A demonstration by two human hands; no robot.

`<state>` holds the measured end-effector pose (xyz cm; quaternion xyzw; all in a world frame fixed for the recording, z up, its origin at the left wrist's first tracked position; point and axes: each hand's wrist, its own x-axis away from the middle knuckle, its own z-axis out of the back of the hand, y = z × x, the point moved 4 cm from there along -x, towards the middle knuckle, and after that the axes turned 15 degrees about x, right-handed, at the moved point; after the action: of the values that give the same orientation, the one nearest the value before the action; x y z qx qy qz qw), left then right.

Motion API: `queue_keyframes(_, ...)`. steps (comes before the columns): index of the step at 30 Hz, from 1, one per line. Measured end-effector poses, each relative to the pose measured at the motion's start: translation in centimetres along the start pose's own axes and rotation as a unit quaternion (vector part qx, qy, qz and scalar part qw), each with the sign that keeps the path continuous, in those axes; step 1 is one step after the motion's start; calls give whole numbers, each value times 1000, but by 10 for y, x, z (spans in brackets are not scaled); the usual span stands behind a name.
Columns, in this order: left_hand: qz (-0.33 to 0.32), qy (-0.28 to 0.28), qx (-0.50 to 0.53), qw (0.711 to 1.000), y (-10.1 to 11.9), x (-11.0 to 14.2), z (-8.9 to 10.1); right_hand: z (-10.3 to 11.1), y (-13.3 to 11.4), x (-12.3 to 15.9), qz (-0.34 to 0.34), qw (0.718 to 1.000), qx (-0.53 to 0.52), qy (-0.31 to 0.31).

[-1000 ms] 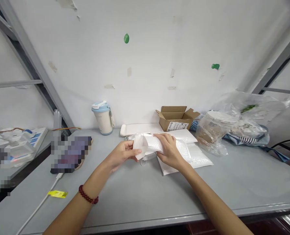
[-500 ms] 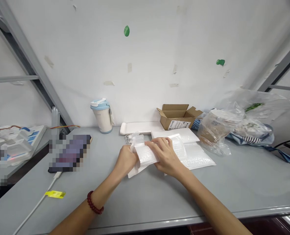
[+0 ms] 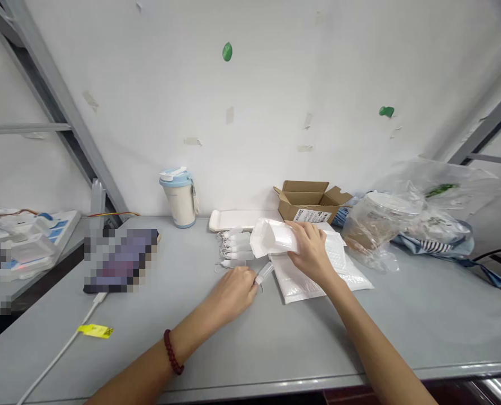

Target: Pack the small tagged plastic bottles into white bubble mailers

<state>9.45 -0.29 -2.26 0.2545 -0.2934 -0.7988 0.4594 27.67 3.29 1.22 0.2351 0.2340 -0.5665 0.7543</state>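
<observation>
My right hand is closed round a white bubble mailer and holds it tilted above the table, its gaping mouth facing left. My left hand rests low over the table, thumb and fingers pinching a small clear-and-white tube with a thin loop at its end. Behind that hand, several similar looped tubes lie side by side, partly overlapped by the mailer. More white bubble mailers lie flat beneath my right hand.
An open cardboard box and a long white tray-like piece stand by the wall. A blue-lidded cup is behind, left of centre. A blurred phone-like device with a cable lies left. Clear plastic bags crowd the right.
The right hand has lifted the mailer up and tilted it. My left hand has left the mailer, moved down and right, and now pinches one tube. More of the looped tubes show.
</observation>
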Motion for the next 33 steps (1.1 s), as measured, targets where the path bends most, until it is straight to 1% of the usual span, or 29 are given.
queue_keyframes(2, 35, -23, -19, 999, -1, 0, -2, -2, -2, 0, 0, 1000, 4, -6)
queue_keyframes(3, 53, -30, -5, 998, -1, 0, 1, -3, -2, 1, -1, 1000, 6, -7)
queue_keyframes(5, 80, -44, 51, 995, 0, 1, 11, -6, -1, 1, -3, 1000, 12, -8)
queue_keyframes(7, 91, -55, 126, 986, 3, 2, 27, -8, 2, 1, -9, 1000, 18, -10)
queue_keyframes(9, 105, -80, 204, 970, 6, 3, 42, -8, 4, 1, -17, 1000, 20, -12)
queue_keyframes(10, 106, -64, 235, 964, 8, 4, 50, -8, 5, 0, -18, 1000, 19, -14)
queue_keyframes(12, 100, 0, 263, 960, 8, 4, 66, -8, 5, 0, -13, 1000, 14, -19)
queue_keyframes(14, 99, 75, 254, 959, 6, 4, 75, -8, 3, 1, -1, 1000, 7, -26)
queue_keyframes(15, 100, 98, 243, 960, 5, 4, 77, -8, 1, 1, 6, 1000, 5, -28)
queue_keyframes(16, 99, 109, 232, 962, 3, 3, 76, -8, -2, 2, 13, 1000, 2, -28)
queue_keyframes(19, 73, 112, 198, 971, -1, -1, 68, -8, -15, 4, 34, 999, -11, -13)
queue_keyframes(20, 59, 122, 185, 973, -3, -2, 65, -7, -20, 5, 45, 999, -18, -7)
queue_keyframes(22, 36, 161, 165, 972, -5, -4, 62, -6, -32, 8, 69, 997, -36, 1)
queue_keyframes(23, 26, 176, 169, 969, -6, -4, 60, -5, -37, 9, 79, 996, -46, 4)
queue_keyframes(24, 15, 178, 186, 966, -7, -5, 57, -3, -41, 10, 87, 995, -56, 6)
queue_keyframes(25, 2, 165, 213, 963, -6, -6, 54, -2, -45, 11, 93, 994, -64, 8)
queue_keyframes(28, -21, 82, 291, 953, 0, -6, 44, 1, -50, 13, 101, 991, -83, 15)
queue_keyframes(30, -17, 43, 303, 952, 5, -5, 43, 3, -50, 13, 99, 990, -94, 18)
queue_keyframes(33, -21, 2, 316, 949, 11, -3, 45, 6, -47, 12, 87, 989, -114, 21)
